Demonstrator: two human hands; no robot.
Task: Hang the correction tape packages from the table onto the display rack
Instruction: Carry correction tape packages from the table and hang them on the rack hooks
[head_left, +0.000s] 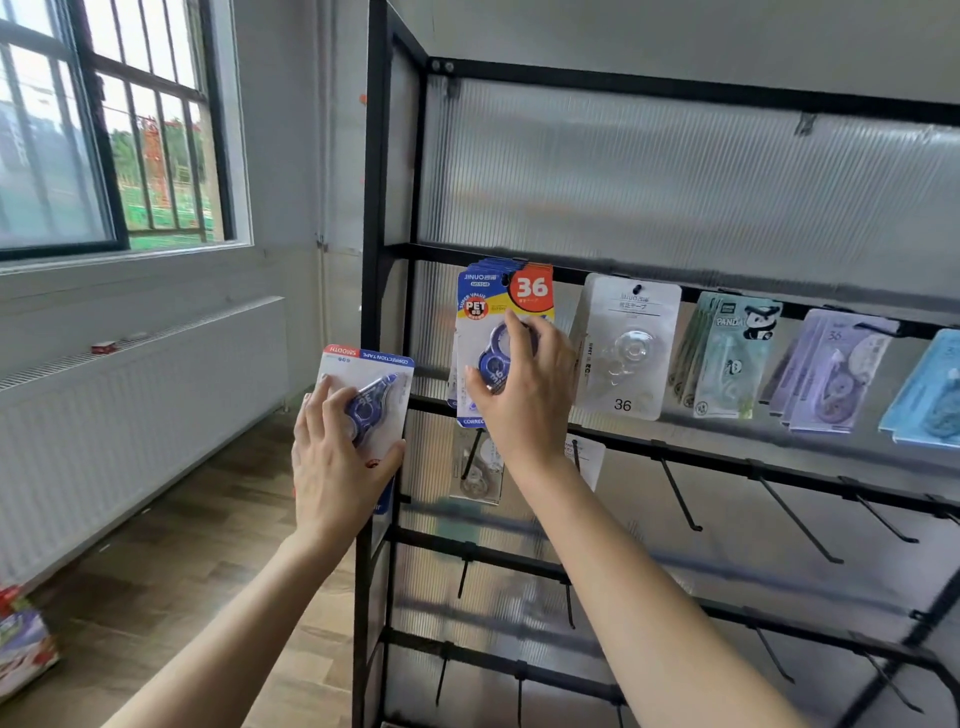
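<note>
While the right hand (519, 384) curls its fingers round the blister of the blue correction tape package (501, 306) to seat it, seemingly already threaded, at the upper-left of the display rack (375, 208), the left hand (337, 462) grips a spare package (371, 371), upside down, ready alongside.

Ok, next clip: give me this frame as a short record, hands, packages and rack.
Left: left hand grips an upside-down correction tape package beside the rack
Right: right hand grips the front of the blue stack hanging on the row's leftmost hook
Neighbours: clear pack, panda packs, purple packs
Lower rows: mostly bare hooks
Stage: held package not yet hung
</note>
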